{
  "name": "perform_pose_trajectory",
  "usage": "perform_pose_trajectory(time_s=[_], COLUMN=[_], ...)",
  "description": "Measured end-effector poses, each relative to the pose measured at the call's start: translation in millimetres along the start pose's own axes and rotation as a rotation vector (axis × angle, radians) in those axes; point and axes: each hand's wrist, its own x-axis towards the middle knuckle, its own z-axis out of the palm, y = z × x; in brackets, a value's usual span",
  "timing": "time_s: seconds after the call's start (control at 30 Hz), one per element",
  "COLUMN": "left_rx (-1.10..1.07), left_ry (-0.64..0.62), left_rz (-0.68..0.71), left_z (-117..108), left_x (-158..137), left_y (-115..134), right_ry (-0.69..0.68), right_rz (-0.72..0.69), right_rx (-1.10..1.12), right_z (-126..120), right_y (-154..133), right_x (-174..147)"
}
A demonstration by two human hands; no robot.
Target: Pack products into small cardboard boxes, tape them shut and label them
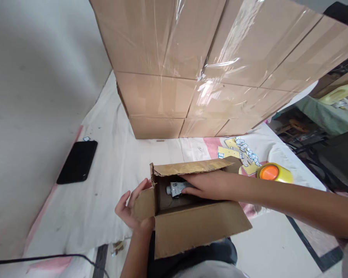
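Note:
An open cardboard box is tilted near the edge of the cloth-covered surface, its flaps spread outward. My left hand holds the box's left end, with a small end flap lying across the palm and the fingertips curled up beside it. Reaching in from the right, my right hand is down inside the box, thumb and fingers closed around a small grey-and-white bottle-like item with a pale cap. The far end of this item and several of my right fingers are hidden.
A tall stack of plastic-wrapped cartons stands just behind the box. A black phone lies at left near the wall. A yellow tape roll with an orange core sits at right. A black cable crosses the lower left.

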Motion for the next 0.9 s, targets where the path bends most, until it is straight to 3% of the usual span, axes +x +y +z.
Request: perform_pose_trajectory(time_s=[0.07, 0.2, 0.37, 0.47, 0.53, 0.57, 0.63, 0.73, 0.9], left_rx=[0.021, 0.106, 0.231, 0.246, 0.232, 0.226, 0.212, 0.184, 0.144], left_ry=[-0.105, -0.317, -0.331, -0.308, -0.299, -0.299, -0.301, -0.265, -0.19], left_rz=[0.066, 0.221, 0.308, 0.329, 0.314, 0.3, 0.269, 0.226, 0.123], left_z=[-7, -15, -10, -6, -5, -5, -4, -2, 8], left_x=[0, 6, 10, 12, 13, 13, 13, 9, 4], left_y=[-6, -15, -13, -9, -9, -9, -9, -8, 4], right_ry=[0.019, 0.275, 0.364, 0.697, 0.924, 0.97, 0.902, 0.726, 0.746], right_rz=[-0.019, -0.051, -0.023, 0.154, 0.256, 0.264, 0.179, 0.022, 0.046], right_rx=[-0.063, -0.117, -0.103, 0.028, 0.239, 0.356, 0.519, 0.556, 0.589], right_z=[-18, -37, -37, -29, -17, -9, 11, 40, 59], right_y=[-3, 6, 31, 49, 59, 63, 68, 68, 62], right_x=[-12, -37, -62, -86, -104, -112, -124, -129, -127])
